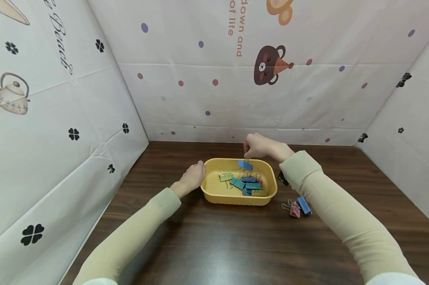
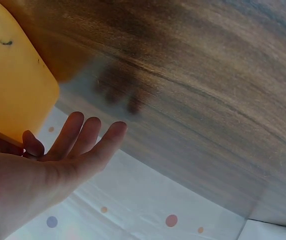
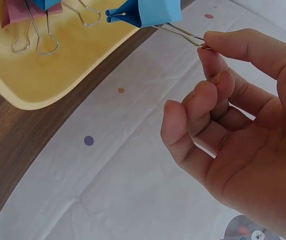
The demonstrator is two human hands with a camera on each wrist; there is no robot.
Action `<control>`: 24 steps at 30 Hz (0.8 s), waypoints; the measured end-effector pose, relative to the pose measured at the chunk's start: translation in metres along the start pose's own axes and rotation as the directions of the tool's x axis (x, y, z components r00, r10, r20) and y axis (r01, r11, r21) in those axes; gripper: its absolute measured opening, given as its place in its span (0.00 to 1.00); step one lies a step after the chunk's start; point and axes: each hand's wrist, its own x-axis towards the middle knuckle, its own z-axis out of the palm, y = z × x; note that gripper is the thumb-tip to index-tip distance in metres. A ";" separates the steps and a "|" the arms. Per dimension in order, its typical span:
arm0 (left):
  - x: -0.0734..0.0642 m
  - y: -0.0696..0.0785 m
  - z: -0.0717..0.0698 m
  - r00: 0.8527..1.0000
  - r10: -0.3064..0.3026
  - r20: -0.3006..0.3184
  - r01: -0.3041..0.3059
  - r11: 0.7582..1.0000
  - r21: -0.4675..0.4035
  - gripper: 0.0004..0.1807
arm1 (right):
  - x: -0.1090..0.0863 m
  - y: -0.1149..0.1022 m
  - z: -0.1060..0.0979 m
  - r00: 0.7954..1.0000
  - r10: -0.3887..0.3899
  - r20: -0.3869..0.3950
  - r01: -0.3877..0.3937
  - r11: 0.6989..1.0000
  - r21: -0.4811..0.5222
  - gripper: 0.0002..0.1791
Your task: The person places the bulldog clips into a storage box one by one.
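A yellow plastic tray (image 1: 214, 191) stands on the table with several binder clips inside, in green, teal, blue and yellow. At its left end, my left hand (image 1: 194, 176) holds the rim; in the left wrist view one fingertip is bent against the tray wall (image 2: 18, 75) while the other fingers (image 2: 85, 135) stick out below. My right hand (image 1: 258, 145) is over the tray's far right side. Between thumb and forefinger it pinches the wire handle of a blue binder clip (image 3: 159, 11), which hangs over the tray; the other fingers are loosely bent.
On the table right of the tray lie a pink binder clip (image 1: 294, 209) and a blue binder clip (image 1: 304, 205), side by side near the right forearm. Printed white sheets (image 1: 186, 107) wall the brown wooden table (image 1: 214, 241) at the back and both sides.
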 end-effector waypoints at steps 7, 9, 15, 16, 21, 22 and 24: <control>0.000 -0.001 0.000 1.000 0.011 -0.009 -0.011 1.000 0.012 0.16 | 0.003 -0.004 0.004 1.000 -0.012 0.013 0.011 1.000 0.025 0.10; 0.000 -0.001 0.000 1.000 0.011 -0.010 -0.011 1.000 0.013 0.16 | 0.005 -0.004 0.006 1.000 -0.006 0.023 0.005 0.999 0.033 0.10; 0.001 -0.001 0.000 1.000 0.008 -0.008 -0.008 1.000 0.007 0.16 | 0.008 -0.008 0.010 0.999 -0.006 0.036 0.004 0.999 0.039 0.09; 0.001 -0.001 0.000 1.000 0.008 -0.008 -0.008 1.000 0.006 0.16 | 0.008 -0.008 0.011 0.999 -0.011 0.036 0.009 0.999 0.038 0.09; 0.001 -0.001 0.000 1.000 0.008 -0.013 -0.008 1.000 0.004 0.16 | 0.011 -0.009 0.015 0.999 -0.017 0.029 0.016 1.000 0.025 0.09; 0.001 -0.001 0.000 1.000 0.009 -0.015 -0.009 1.000 0.004 0.16 | 0.011 -0.009 0.016 0.999 -0.017 0.029 0.016 1.000 0.026 0.09; 0.001 0.000 0.000 1.000 0.008 -0.015 -0.008 1.000 0.005 0.16 | 0.012 -0.010 0.017 0.999 -0.015 0.033 0.014 1.000 0.026 0.09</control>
